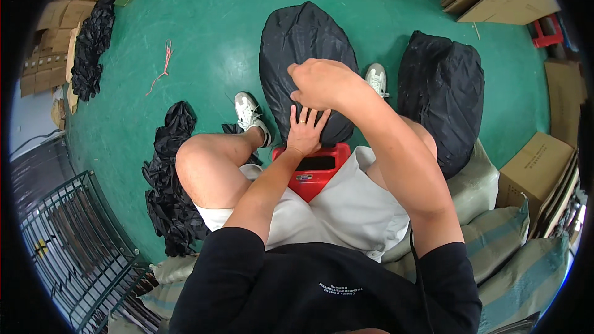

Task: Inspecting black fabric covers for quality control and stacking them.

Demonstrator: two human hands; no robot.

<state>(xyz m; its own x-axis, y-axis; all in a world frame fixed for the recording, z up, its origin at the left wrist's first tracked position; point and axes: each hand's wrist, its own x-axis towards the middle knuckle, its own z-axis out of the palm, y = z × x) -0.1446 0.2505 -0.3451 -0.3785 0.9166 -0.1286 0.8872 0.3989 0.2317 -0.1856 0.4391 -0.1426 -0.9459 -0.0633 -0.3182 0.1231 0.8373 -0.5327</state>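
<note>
A tall, rounded object wrapped in wrinkled black fabric point(303, 37) stands in front of me, between my feet. My left hand point(303, 133) lies on the near end of its fabric, fingers spread and a ring on one of them. Just beyond it, my right hand point(325, 83) is over the middle of the black fabric with its fingers curled in. Whatever those fingers may hold is hidden beneath the hand. Between my thighs is a red plastic piece point(309, 173) with a dark rectangular opening, close to the fabric's near end.
A second black-covered bundle point(442, 96) stands by my right leg. Crumpled black fabric point(173, 179) lies on the green floor at my left, with a pink string point(166, 65) farther off. Striped sacks point(526, 272), a cardboard box point(535, 164) and a metal rack point(80, 253) surround me.
</note>
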